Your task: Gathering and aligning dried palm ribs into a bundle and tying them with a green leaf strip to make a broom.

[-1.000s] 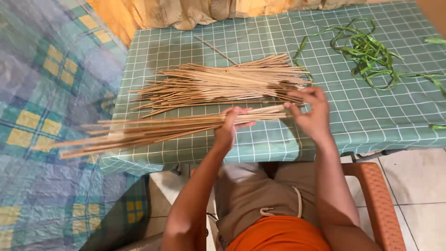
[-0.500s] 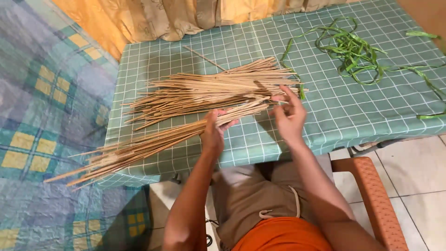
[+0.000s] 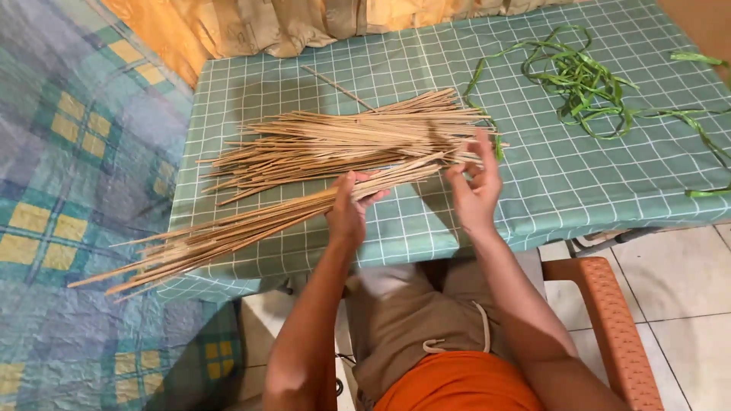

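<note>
My left hand [image 3: 350, 207] grips a long bundle of thin tan sticks [image 3: 228, 232] near its middle. The bundle slants down to the left and its far tips hang past the table's left corner. My right hand [image 3: 476, 186] is at the bundle's right end, fingers spread and touching the stick tips. Just beyond lies a bigger loose pile of the same sticks [image 3: 343, 141] on the green checked tablecloth [image 3: 563, 175].
A tangle of green leaf strips [image 3: 582, 80] lies at the table's far right. A blue and yellow patterned bed cover [image 3: 68, 190] borders the table on the left. An orange chair arm [image 3: 613, 327] is by my right side, over a white tiled floor.
The held bundle has tilted, its left end sinking lower past the table corner. Both hands shifted a little with it, and the view has swung slightly.
</note>
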